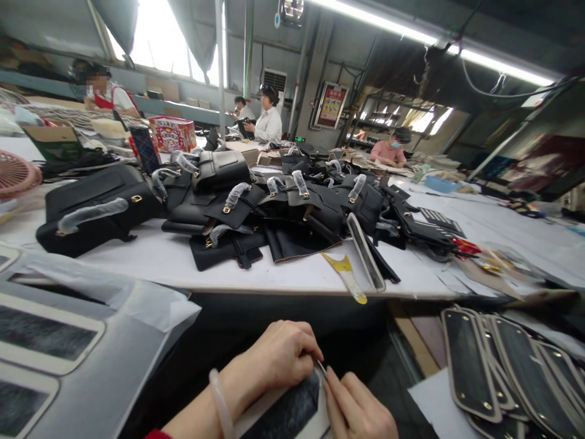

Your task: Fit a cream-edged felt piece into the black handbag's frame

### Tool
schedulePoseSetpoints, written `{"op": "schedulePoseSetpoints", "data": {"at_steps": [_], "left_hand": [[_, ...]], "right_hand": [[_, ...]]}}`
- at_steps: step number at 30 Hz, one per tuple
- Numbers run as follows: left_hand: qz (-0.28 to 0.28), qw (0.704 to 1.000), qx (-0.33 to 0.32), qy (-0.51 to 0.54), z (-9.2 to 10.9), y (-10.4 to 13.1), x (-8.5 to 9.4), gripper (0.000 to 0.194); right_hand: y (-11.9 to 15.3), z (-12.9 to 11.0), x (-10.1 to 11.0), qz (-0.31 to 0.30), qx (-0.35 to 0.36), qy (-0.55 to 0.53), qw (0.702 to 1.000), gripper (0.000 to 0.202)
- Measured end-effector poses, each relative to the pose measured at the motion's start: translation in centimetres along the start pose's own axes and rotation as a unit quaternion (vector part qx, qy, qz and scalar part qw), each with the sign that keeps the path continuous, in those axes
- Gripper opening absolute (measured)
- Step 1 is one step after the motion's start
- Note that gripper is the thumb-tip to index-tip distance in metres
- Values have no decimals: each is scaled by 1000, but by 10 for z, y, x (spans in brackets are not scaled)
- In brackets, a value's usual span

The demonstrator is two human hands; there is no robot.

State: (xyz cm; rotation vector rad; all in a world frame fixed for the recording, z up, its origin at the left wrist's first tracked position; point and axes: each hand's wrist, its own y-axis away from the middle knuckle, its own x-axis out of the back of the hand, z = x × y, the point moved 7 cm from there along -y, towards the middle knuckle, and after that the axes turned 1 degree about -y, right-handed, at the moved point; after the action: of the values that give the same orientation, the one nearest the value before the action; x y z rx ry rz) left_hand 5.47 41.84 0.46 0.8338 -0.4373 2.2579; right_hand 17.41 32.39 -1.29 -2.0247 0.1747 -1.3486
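In the head view, at the bottom middle, my left hand (pixel 284 352) is closed, its fingers pinching the top corner of a dark bag panel with a pale border (pixel 286 410). My right hand (pixel 359 407) is closed on the right edge of the same panel, thumb and fingers pressed to its pale rim. The fingertips of both hands almost meet at that corner. Most of the panel lies below the picture's edge or behind my left forearm. Whether a small tool sits between the fingertips I cannot tell.
Black handbags (pixel 292 207) with plastic-wrapped handles are heaped on the white table (pixel 150 268). Near its front edge lie a yellow-ended strip (pixel 343 274) and a narrow pale-edged piece (pixel 365 253). Similar panels are stacked at right (pixel 470 360) and laid out at left (pixel 41 332). Several people sit behind.
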Motion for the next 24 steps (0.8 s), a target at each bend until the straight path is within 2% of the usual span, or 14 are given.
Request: {"op": "schedulePoseSetpoints", "data": {"at_steps": [5,12,16,21,23,24], "left_hand": [[-7,1000,-3,26,-4,-4,1,37],[2,1000,-20,21,-7,-2,-2,35],[3,999,-34,-4,-2,0,1,33],[0,998,-51,-39,6,3,3,33],[4,998,-48,-47,6,4,3,34],[8,998,-45,-50,6,4,3,34]], "right_hand": [[-8,-2,0,-26,10,7,1000,23],[-16,-8,0,-69,88,-2,994,19],[-23,-26,0,-74,146,46,985,19],[-31,-42,-2,-87,165,98,978,29],[-33,-40,0,-103,170,73,977,30],[-35,-34,0,-124,146,28,981,30]]}}
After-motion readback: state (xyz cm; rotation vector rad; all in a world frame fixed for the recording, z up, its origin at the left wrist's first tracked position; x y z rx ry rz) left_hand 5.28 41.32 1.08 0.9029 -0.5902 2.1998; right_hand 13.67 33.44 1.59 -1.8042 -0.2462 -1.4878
